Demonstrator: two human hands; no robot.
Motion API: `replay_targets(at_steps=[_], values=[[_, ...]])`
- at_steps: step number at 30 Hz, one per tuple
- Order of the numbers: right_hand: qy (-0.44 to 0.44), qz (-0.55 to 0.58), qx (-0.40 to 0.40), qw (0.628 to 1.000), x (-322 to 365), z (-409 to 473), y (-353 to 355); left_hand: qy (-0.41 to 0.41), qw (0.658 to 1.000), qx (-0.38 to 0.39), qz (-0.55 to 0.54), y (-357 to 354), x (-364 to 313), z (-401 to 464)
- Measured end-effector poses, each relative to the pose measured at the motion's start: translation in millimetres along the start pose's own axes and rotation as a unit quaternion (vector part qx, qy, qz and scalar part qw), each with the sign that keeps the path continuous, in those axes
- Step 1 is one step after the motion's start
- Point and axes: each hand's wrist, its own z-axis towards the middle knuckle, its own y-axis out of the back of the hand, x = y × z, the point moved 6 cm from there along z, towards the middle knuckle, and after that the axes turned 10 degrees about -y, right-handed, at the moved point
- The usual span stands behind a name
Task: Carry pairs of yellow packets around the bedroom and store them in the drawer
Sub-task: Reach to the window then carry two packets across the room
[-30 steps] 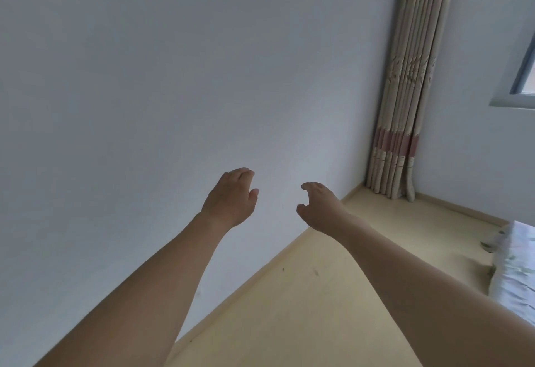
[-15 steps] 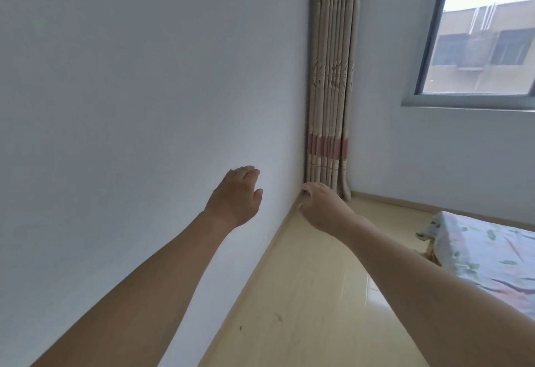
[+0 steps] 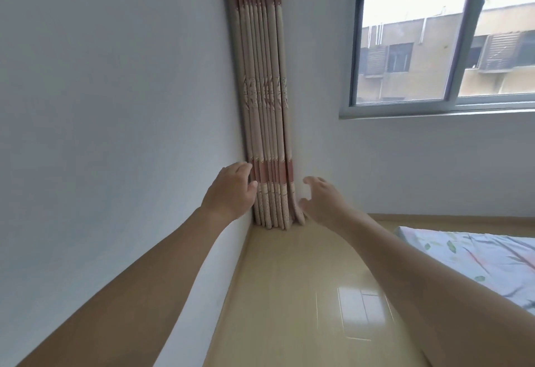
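1. Yellow packets: none in view. Drawer not in view either. Location of both cannot be told from this view.
2. Left hand (image 3: 231,190) out ahead, back toward camera, fingers loosely curved and close together, holding nothing. Overlaps lower edge of gathered curtain (image 3: 265,106) in the picture; touching it or only in front of it, cannot tell.
3. Right hand (image 3: 320,199) out ahead, fingers spread and relaxed, thumb apart, holding nothing; just beside curtain foot at room corner.
4. Surroundings: white wall (image 3: 115,106) at left, window (image 3: 445,48) upper right, bed (image 3: 474,253) with leaf-print sheet at right, glossy floor (image 3: 304,294) between wall and bed.
5. Judged step: walking empty-handed toward next pair of packets. Fetch part not yet begun.
6. To do well: sweep gaze toward bed surface and along floor at corner, since packets likely lie outside this view.
7. On finding a pair: take one packet per hand, pinching flat faces rather than crushing.
8. Risks: polished floor may be slippery; narrow lane between wall and bed; curtain folds could hide a packet.
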Motion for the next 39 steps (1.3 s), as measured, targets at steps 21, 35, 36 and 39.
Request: replay_targets(at_steps=[21, 35, 36, 39], values=[[-0.14, -0.044, -0.094, 0.985, -122.5, 503.7, 31.3, -0.142, 0.985, 0.055, -0.081, -264.4, 112.8, 522.2], [-0.245, -0.024, -0.13, 0.961, -377.9, 786.5, 154.2, -0.247, 0.956, 0.105, -0.121, -508.9, -49.3, 855.6], [-0.248, -0.022, -0.134, 0.959, -394.5, 806.6, 170.4, -0.25, 0.954, 0.107, -0.124, -517.9, -63.5, 882.6], [-0.263, -0.015, -0.161, 0.951, -440.9, 859.0, 219.3, -0.272, 0.95, 0.084, -0.129, -539.4, -109.4, 960.0]])
